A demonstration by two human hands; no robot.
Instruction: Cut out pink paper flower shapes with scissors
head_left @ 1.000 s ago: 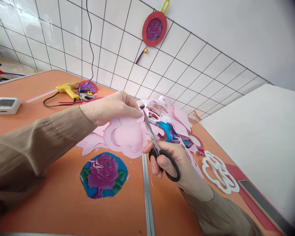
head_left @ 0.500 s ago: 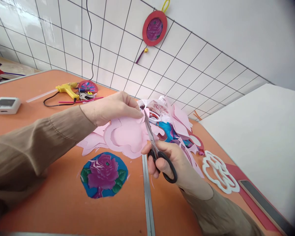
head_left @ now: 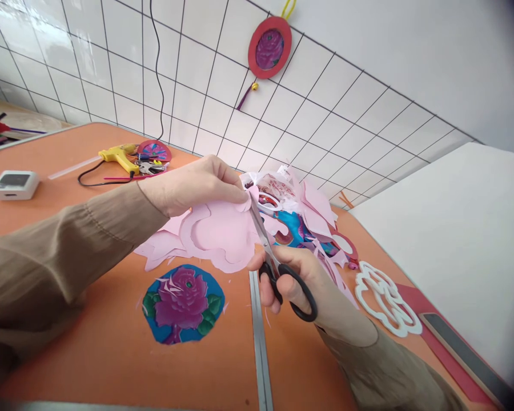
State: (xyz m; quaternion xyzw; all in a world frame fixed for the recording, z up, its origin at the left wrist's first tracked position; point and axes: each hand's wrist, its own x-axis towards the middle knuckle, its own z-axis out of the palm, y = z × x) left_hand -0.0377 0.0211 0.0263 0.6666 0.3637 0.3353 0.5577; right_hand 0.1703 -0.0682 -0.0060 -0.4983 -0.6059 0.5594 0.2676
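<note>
My left hand [head_left: 209,185] pinches the upper right edge of a pink paper cutout [head_left: 192,242], a cloud-like frame with a wavy outline. In my right hand [head_left: 297,279] is a pair of scissors [head_left: 264,244] with black handles, fingers through the loops. The blade tips meet the paper right beside my left fingertips. Below the cutout, a round piece of blue fabric with a purple flower [head_left: 183,305] lies flat on the orange table [head_left: 132,371], with small pink slivers on it. Other pink paper [head_left: 165,242] lies behind the cutout.
Pink scraps, a plastic bag [head_left: 278,191] and blue fabric [head_left: 291,225] are heaped behind the scissors. White cloud-shaped frames [head_left: 388,299] lie at right. A yellow glue gun [head_left: 120,157] and a white box [head_left: 15,185] are at left. A red round ornament [head_left: 269,47] hangs on the wall.
The scissor handles have spread a little wider, with my right hand shifting slightly right. My left hand keeps its pinch on the paper cutout. The view has shifted slightly.
</note>
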